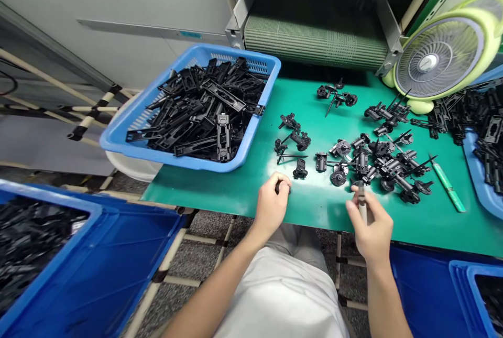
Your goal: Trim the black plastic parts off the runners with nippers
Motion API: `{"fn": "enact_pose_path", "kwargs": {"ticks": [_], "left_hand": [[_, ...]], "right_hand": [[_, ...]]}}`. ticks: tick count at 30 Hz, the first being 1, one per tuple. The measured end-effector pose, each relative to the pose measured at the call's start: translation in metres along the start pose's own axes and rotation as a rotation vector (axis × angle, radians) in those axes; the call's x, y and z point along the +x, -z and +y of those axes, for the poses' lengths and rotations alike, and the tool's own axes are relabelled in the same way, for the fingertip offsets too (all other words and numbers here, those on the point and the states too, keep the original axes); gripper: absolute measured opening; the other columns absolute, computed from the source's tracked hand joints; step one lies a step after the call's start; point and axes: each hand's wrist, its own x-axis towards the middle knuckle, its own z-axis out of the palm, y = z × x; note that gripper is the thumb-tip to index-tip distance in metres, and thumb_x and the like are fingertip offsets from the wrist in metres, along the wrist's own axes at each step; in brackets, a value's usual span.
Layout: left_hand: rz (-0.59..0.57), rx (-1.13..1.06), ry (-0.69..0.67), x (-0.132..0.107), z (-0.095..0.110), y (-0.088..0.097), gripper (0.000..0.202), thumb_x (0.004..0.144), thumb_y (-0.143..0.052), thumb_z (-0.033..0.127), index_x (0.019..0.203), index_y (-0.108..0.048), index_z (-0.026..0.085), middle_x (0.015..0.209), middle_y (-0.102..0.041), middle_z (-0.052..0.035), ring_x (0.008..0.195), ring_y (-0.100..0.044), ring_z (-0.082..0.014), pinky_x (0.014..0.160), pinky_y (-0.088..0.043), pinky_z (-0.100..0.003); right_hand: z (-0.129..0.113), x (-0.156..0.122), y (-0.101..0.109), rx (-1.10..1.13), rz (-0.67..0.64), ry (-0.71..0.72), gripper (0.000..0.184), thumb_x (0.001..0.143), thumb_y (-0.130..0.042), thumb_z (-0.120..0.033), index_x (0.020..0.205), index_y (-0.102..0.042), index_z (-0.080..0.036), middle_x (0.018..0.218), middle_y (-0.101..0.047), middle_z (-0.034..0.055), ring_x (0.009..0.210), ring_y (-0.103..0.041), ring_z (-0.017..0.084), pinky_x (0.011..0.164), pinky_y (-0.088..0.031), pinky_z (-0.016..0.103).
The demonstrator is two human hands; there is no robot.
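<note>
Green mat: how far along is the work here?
Already out: black plastic parts lie spread on the green mat. In hand: the left hand pinches a small black piece; the right hand holds a slim pale tool. Left: the blue basket holds a heap of similar parts.

The bare green counter [231, 191] leaves an open lane along the near side of the loose black plastic parts [387, 165] — room there for a hand to pass sideways. Left of those parts, a blue basket [188, 139] heaped with more pieces blocks the way; right of them, a green-handled tool [448, 183] and, farther back, a lime desk fan [442, 57] — both in the path.
</note>
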Motion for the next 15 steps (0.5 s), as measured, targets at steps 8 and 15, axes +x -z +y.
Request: {"fn": "enact_pose_path", "kwargs": {"ticks": [8,15], "left_hand": [[-0.082,0.652,-0.121,0.035,0.018,-0.025,0.026,0.085,-0.052,0.042,0.093,-0.062,0.019,0.094,-0.068,-0.0122,0.087,-0.064,-0.0272,0.073,-0.045,-0.033],[-0.235,-0.219,0.047,-0.026,-0.02,0.08,0.03,0.076,-0.057,0.043,0.092,-0.054,0.018,0.081,-0.067,-0.0049,0.053,-0.049,-0.011,0.046,-0.036,-0.021]], "right_hand": [[0.028,0.002,-0.016,0.136,0.136,-0.061,0.03,0.082,-0.063,-0.034,0.104,-0.067,-0.015,0.088,-0.065,0.0077,0.078,-0.062,0.021,0.073,-0.052,0.035],[0.044,-0.02,0.001,0.113,0.243,-0.174,0.045,0.076,-0.069,-0.045,0.106,-0.067,-0.011,0.086,-0.064,0.0102,0.079,-0.062,0.027,0.081,-0.048,0.044]]}}
